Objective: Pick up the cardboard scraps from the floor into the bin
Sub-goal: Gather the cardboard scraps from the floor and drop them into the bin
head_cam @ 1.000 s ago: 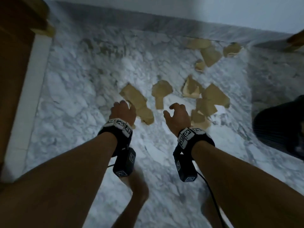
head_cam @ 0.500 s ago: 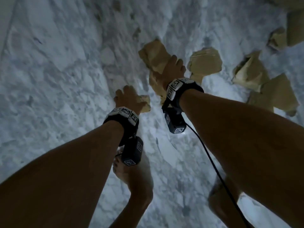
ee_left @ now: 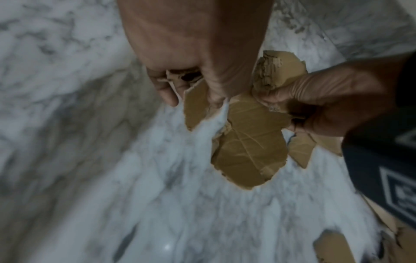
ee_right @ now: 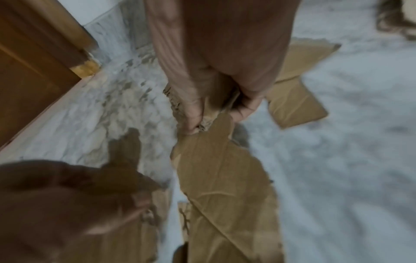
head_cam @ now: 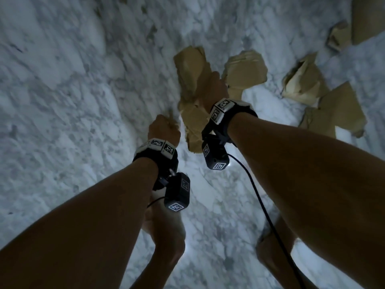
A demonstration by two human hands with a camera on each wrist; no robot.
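While my head view hides the grips, wrist views show my left hand (ee_left: 193, 58) pinching a small scrap (ee_left: 194, 106), my right hand (ee_right: 223, 71) clutching a large scrap (ee_right: 225, 178).

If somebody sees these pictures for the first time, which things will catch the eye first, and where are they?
First come the two bare hands low over the white marble floor, each gripping torn brown cardboard: the left hand holds a small scrap, and the right hand holds a large creased piece. Next, more cardboard scraps lie scattered on the floor to the right. No bin is in view.
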